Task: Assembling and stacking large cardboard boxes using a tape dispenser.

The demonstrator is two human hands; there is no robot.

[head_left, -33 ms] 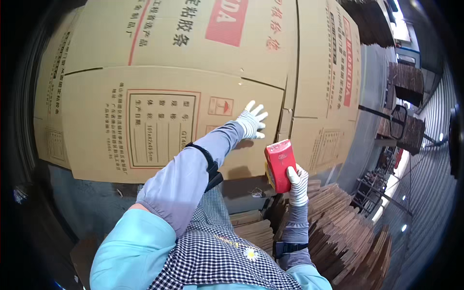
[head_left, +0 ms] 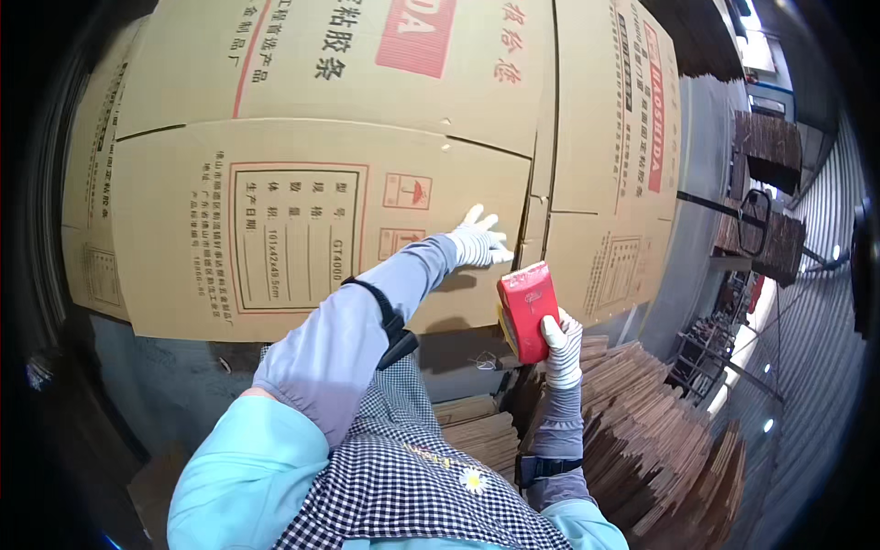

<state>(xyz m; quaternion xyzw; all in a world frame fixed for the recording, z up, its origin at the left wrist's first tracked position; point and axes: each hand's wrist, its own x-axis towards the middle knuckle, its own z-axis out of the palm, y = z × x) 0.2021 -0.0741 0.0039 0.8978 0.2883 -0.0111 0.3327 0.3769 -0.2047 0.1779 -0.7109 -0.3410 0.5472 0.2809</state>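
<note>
A large flat brown cardboard carton sheet (head_left: 486, 357) with printed panels and cut slots lies in front of me. My left hand (head_left: 478, 242), in a white striped glove, rests with fingers apart on a flap, beside the slot near its right edge. In my right hand (head_left: 564, 350), gloved alike, is a red block-shaped tool (head_left: 529, 307) with some yellow along its left side. My thumb lies on its red face. The tool is at the sheet's near edge, right of my left hand. Its exact kind and underside cannot be made out.
Stacks of cardboard sheets (head_left: 632, 403) stand low on the right, close to my right forearm. More cardboard bundles (head_left: 768, 147) are piled farther right, near a dark metal bar with a loop handle (head_left: 753, 220).
My left hand has slid slightly right over the flap toward the slot. The view has shifted a little; my right hand keeps the red tool in nearly the same place.
</note>
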